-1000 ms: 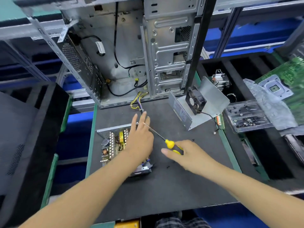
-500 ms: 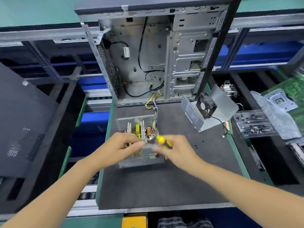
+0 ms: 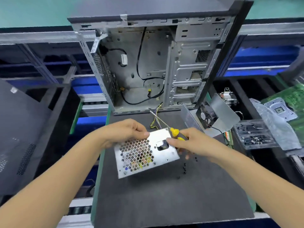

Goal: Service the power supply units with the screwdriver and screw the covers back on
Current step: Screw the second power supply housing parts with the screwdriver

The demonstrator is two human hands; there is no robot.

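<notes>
Holding the power supply unit (image 3: 144, 153) tilted above the counter (image 3: 164, 199), you gripped its far edge with your left hand (image 3: 125, 132), while your right hand (image 3: 189, 142) pinched the other side and also clutched the screwdriver (image 3: 174, 131). That shared grip looked weak; the unit could have slipped and dropped onto the loose screws (image 3: 185, 167) beneath. Its trailing wires (image 3: 154, 119) might have snagged on the screwdriver shaft, I judged.

Free and blocked zones on the table (image 3: 164, 203). Near edge: open mat. Far edge: upright computer case (image 3: 156, 63) walls off passage. Far right corner: fan cover (image 3: 213, 112) leans there. Right of centre: loose black screws (image 3: 185, 167) scattered; power supply unit (image 3: 144, 153) occupies the centre.
</notes>
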